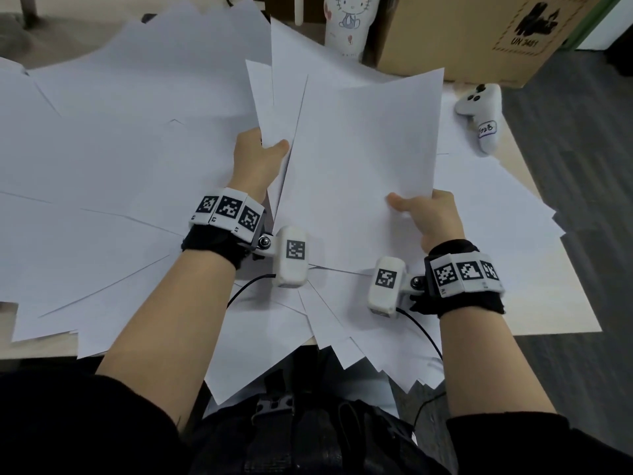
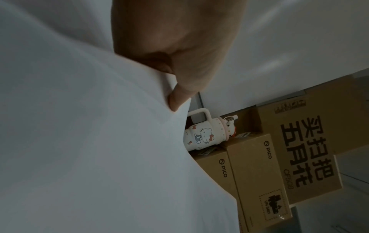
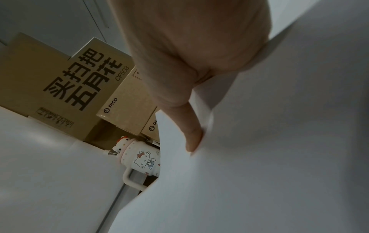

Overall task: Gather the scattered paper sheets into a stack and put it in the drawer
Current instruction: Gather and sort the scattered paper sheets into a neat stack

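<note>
Your left hand and right hand each pinch thin white paper sheets raised over the littered tabletop. Pinched at one edge, misaligned sheets could slip or crease.

Loose paper sheets lay spread across the bench, some overhanging its near edge toward the person. A lifted bundle of sheets stood above the middle, the left hand at its left edge and the right hand at its lower right corner. Behind it stood a mug, with a cardboard box to its right and a controller before the box at the bench's right edge
</note>
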